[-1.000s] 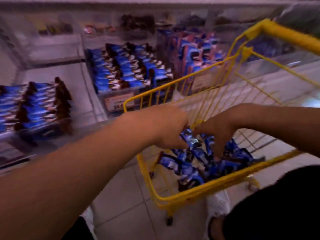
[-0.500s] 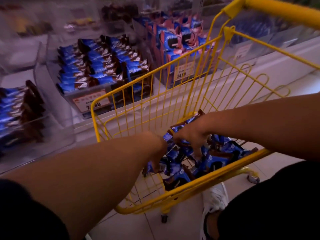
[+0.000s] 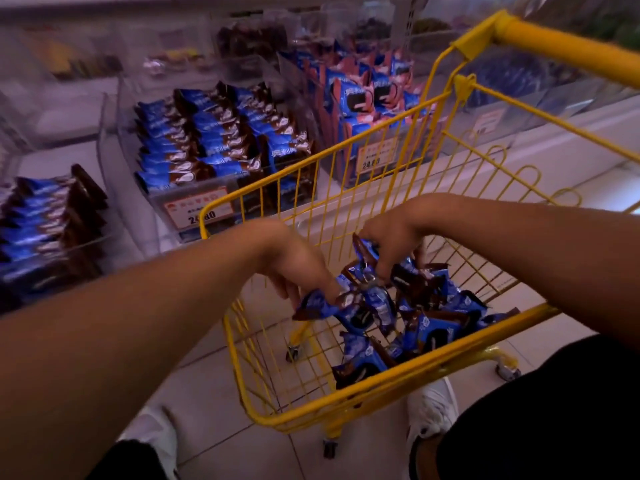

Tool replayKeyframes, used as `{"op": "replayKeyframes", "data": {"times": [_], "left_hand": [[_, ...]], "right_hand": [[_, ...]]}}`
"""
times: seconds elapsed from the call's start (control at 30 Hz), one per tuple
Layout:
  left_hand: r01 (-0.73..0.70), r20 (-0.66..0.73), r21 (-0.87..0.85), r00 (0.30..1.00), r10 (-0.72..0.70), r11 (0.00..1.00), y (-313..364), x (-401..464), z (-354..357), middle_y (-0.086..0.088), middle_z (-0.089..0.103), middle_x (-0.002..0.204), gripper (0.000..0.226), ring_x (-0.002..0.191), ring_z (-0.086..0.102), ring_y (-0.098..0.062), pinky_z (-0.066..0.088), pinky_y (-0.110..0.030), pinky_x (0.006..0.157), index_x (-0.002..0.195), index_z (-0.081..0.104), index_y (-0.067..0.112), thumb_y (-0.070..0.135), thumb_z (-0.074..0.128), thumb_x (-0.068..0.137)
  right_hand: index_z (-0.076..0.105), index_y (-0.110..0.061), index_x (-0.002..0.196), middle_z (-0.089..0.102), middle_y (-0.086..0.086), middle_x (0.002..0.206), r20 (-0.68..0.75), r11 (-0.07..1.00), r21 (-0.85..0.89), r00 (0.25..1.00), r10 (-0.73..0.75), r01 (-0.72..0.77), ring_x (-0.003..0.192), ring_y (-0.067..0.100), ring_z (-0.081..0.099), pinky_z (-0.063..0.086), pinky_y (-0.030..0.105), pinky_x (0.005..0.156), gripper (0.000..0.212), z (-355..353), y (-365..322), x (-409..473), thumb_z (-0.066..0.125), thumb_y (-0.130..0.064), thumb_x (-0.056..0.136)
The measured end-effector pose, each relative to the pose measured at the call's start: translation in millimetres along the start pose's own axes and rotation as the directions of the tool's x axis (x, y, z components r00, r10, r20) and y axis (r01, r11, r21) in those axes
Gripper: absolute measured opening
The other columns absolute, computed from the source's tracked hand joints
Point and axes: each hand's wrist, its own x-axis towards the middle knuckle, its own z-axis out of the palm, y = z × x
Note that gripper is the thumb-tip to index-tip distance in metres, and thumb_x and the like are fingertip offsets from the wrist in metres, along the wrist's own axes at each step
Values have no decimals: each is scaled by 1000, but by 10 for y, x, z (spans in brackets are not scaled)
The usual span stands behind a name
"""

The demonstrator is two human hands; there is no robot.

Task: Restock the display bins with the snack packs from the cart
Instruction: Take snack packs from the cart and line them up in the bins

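Observation:
A yellow wire cart [image 3: 377, 401] stands in front of me with several blue and brown snack packs [image 3: 426, 330] heaped in its right half. My left hand [image 3: 294, 268] reaches into the cart and grips a pack [image 3: 317, 308] lifted off the pile. My right hand [image 3: 391, 244] pinches another pack [image 3: 365, 259] by its top end above the heap. Behind the cart, a clear display bin [image 3: 214, 140] holds rows of the same blue packs.
A second clear bin [image 3: 45, 216] of blue packs sits at the left. A bin of pink and blue packs [image 3: 367, 95] stands behind the cart's far wall. Price labels [image 3: 197, 211] hang on the bin fronts. My white shoes [image 3: 429, 410] stand on the tiled floor beneath the cart.
Both hands have risen from deep in the heap, each now lifting a pack. The view has shifted, so the bins sit further right.

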Motion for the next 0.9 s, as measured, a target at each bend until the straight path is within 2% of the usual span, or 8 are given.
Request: {"op": "replayKeyframes", "data": {"times": [0.07,0.17,0.23,0.33,0.43,0.53,0.67,0.9], "left_hand": [[-133,-75,-281,990,116,951,-106,-253,-93,-9,74,92,33,88,71,-21,58,-33,83,113,63,7,33,55,96],[-274,-109,-748,949,296,604,-335,-700,-151,-22,72,95,34,90,73,-33,60,-41,81,109,62,1,26,47,94],[-309,-157,-891,897,414,331,-468,-939,-142,-23,69,103,41,92,71,-34,60,-41,78,114,64,1,26,43,88],[-366,-287,-920,872,398,138,-566,-1098,-55,-22,69,109,47,80,70,-30,60,-38,72,122,63,6,31,37,92],[-461,-429,-887,849,310,35,-561,-1097,38,-20,70,101,47,76,70,-28,60,-37,69,119,63,6,40,48,89],[-522,-503,-853,818,279,-7,-507,-1030,105,-18,73,101,39,80,74,-29,61,-38,67,109,67,5,29,59,79],[-510,-482,-860,819,311,8,-442,-921,163,-22,72,110,37,97,71,-37,61,-42,75,95,79,7,26,47,96],[-494,-458,-868,830,318,39,-494,-929,70,-22,71,108,66,85,73,-32,59,-36,68,107,75,8,65,51,86]], "right_hand": [[59,-20,99,58,1,108,-82,991,101,993,-79,88,91,28,69,61,36,58,33,-150,-27,-151,85,-21,78],[63,-16,106,66,8,106,-217,947,226,960,-179,228,84,28,73,60,35,56,35,-253,-104,-384,84,-15,78],[66,-9,107,70,14,105,-322,881,348,923,-209,321,86,28,74,62,42,63,38,-246,-146,-531,86,-16,75],[66,-8,113,74,13,100,-453,679,582,872,-185,447,86,29,73,61,44,66,55,-262,-185,-779,87,-23,64],[73,-18,100,74,5,91,-534,372,766,841,-87,525,68,13,68,51,24,46,48,-299,-243,-970,84,-32,56],[76,-26,87,76,2,86,-593,154,789,803,-62,595,64,8,69,51,22,45,29,-190,-334,-995,83,-32,60],[71,-23,88,75,1,85,-648,47,758,759,-60,651,65,9,70,53,23,47,19,-63,-525,-882,77,-27,70],[57,-18,121,74,4,102,-834,-88,551,544,-95,830,92,20,73,59,33,69,50,-58,-635,-784,72,-8,74]]}}
